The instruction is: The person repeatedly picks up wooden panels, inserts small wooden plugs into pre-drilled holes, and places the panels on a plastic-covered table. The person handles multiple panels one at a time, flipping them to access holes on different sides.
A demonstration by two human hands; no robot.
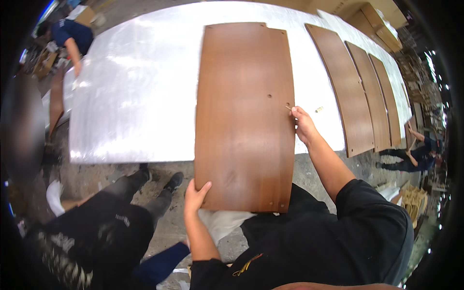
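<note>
A long brown wooden panel (241,130) lies on the silvery table, its near end jutting past the table's front edge toward my body. My left hand (194,197) grips the panel's near left edge, thumb on top and fingers underneath. At the panel's right edge, my right hand (303,123) pinches a small thin rod (288,108) close to a drilled hole; its exact kind is too small to make out. Another hole (269,96) shows just to the left, and further holes sit near the corners. A small brass-coloured piece (319,109) rests on the table right of my right hand.
Three more brown panels (343,87) lie side by side on the right of the silver-covered table (130,96). Open cardboard boxes (377,26) stand at the far right. A person in black (96,237) is close on my left; others work at far left (72,36) and right (420,154).
</note>
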